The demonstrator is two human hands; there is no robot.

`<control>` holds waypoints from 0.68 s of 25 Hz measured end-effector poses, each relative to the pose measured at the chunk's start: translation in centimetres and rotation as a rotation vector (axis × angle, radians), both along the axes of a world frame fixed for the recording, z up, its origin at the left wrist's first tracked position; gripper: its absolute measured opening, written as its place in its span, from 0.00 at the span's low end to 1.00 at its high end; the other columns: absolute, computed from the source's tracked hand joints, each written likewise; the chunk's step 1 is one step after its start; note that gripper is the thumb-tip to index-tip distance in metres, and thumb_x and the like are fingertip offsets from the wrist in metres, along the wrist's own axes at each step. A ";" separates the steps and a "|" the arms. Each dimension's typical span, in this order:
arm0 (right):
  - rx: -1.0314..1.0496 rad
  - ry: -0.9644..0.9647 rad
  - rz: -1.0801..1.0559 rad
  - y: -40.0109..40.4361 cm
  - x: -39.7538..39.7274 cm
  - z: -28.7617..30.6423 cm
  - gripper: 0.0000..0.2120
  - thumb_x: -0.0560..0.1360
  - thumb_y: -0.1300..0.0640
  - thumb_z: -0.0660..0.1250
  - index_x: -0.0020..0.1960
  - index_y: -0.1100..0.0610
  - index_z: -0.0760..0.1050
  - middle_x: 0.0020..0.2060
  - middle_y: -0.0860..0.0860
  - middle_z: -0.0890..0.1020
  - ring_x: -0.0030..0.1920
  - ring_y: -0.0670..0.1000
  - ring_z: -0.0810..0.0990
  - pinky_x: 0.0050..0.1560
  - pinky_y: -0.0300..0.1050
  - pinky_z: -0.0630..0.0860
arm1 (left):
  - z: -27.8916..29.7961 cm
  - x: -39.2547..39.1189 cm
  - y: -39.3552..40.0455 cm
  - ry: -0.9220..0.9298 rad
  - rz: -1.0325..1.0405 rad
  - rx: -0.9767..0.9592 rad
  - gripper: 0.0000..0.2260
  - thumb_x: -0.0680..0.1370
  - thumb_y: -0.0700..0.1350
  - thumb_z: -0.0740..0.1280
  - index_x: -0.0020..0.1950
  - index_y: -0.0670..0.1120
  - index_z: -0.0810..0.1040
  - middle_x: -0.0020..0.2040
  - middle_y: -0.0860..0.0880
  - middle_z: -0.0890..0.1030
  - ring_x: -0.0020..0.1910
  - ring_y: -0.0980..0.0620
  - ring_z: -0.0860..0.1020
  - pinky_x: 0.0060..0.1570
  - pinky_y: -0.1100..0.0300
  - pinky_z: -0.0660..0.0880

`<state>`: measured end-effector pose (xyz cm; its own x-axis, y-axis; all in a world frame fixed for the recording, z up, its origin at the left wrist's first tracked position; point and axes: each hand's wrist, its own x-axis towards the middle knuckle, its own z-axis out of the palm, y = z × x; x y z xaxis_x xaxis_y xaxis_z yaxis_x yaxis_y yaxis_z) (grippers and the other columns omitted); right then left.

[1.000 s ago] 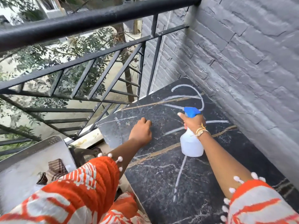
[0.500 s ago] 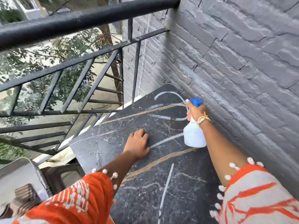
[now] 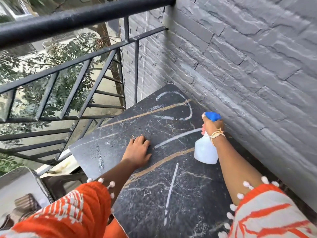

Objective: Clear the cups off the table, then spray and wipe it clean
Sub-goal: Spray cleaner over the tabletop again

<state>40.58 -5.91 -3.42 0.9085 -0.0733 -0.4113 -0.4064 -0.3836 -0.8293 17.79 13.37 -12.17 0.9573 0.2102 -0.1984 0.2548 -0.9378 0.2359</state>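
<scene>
At the left of the frame a black metal railing (image 3: 72,78) ran past green foliage. In the centre, the left hand (image 3: 138,152) lay flat, fingers straight and together, on the dark marble table (image 3: 188,194), which showed white streaks. Right of centre, the right hand (image 3: 212,126) gripped the neck of a white spray bottle (image 3: 205,152) with a blue head, above the table beside the grey brick wall (image 3: 248,66).

The table (image 3: 180,194) top is open in the near and far parts. The wall (image 3: 248,74) closes its right side, and the railing (image 3: 77,74) stands beyond its far-left edge.
</scene>
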 end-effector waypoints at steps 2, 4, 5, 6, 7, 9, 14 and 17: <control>-0.022 0.006 0.054 -1.0 -1.9 0.3 0.15 0.75 0.52 0.71 0.36 0.60 0.72 0.24 0.54 0.73 0.16 0.46 0.70 0.17 0.36 0.68 | 0.4 -1.7 -1.0 -0.022 0.008 0.010 0.19 0.73 0.56 0.65 0.59 0.48 0.73 0.58 0.46 0.72 0.61 0.45 0.72 0.64 0.49 0.67; -0.005 0.055 0.126 -1.8 -3.6 0.5 0.16 0.74 0.50 0.72 0.35 0.59 0.72 0.28 0.55 0.74 0.22 0.48 0.74 0.17 0.37 0.71 | 1.0 -3.4 -2.0 -0.049 0.043 -0.008 0.18 0.73 0.55 0.65 0.59 0.47 0.74 0.59 0.46 0.73 0.61 0.44 0.72 0.65 0.49 0.67; 0.025 0.064 0.136 -2.2 -4.7 0.7 0.17 0.74 0.50 0.72 0.34 0.59 0.71 0.28 0.55 0.74 0.22 0.48 0.73 0.17 0.36 0.69 | 1.3 -4.7 -2.9 -0.050 0.067 -0.023 0.18 0.73 0.54 0.66 0.60 0.47 0.74 0.61 0.45 0.73 0.62 0.43 0.72 0.66 0.49 0.66; 0.053 0.059 0.128 -2.5 -6.1 0.9 0.18 0.74 0.51 0.72 0.33 0.59 0.69 0.27 0.55 0.72 0.19 0.47 0.71 0.18 0.35 0.67 | 1.6 -6.1 -3.8 -0.053 0.089 -0.033 0.18 0.74 0.53 0.65 0.61 0.47 0.74 0.62 0.44 0.72 0.63 0.43 0.71 0.66 0.49 0.65; 0.066 0.041 0.128 -2.8 -7.3 0.9 0.19 0.74 0.51 0.72 0.32 0.58 0.68 0.25 0.55 0.71 0.16 0.47 0.68 0.18 0.35 0.66 | 1.8 -7.6 -4.7 -0.063 0.112 -0.036 0.19 0.74 0.53 0.65 0.62 0.46 0.74 0.63 0.44 0.72 0.64 0.43 0.71 0.67 0.49 0.65; 0.058 0.016 0.170 -2.9 -9.9 0.9 0.19 0.72 0.51 0.74 0.31 0.58 0.69 0.25 0.55 0.73 0.16 0.47 0.68 0.18 0.36 0.67 | 2.0 -10.7 -6.5 -0.068 0.158 -0.024 0.20 0.74 0.53 0.65 0.63 0.46 0.74 0.63 0.43 0.72 0.65 0.42 0.71 0.67 0.49 0.65; 0.125 0.023 0.315 -2.7 -15.6 1.2 0.14 0.73 0.54 0.73 0.34 0.59 0.73 0.26 0.53 0.75 0.21 0.45 0.74 0.18 0.36 0.70 | 2.5 -17.2 -9.0 -0.029 0.318 -0.037 0.22 0.73 0.54 0.68 0.64 0.46 0.73 0.64 0.43 0.72 0.64 0.41 0.72 0.65 0.49 0.67; 0.051 0.013 0.349 -2.4 -19.0 0.8 0.18 0.67 0.48 0.75 0.31 0.57 0.71 0.25 0.56 0.76 0.19 0.50 0.72 0.22 0.40 0.72 | 2.4 -21.3 -10.4 0.009 0.403 -0.047 0.24 0.72 0.55 0.68 0.64 0.46 0.72 0.64 0.43 0.71 0.65 0.42 0.71 0.64 0.50 0.68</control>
<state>21.56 -8.27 -2.57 0.8700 0.2618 -0.4178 -0.2684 -0.4593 -0.8467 -3.47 2.95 -9.75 0.7982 0.5590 -0.2245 0.6022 -0.7506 0.2720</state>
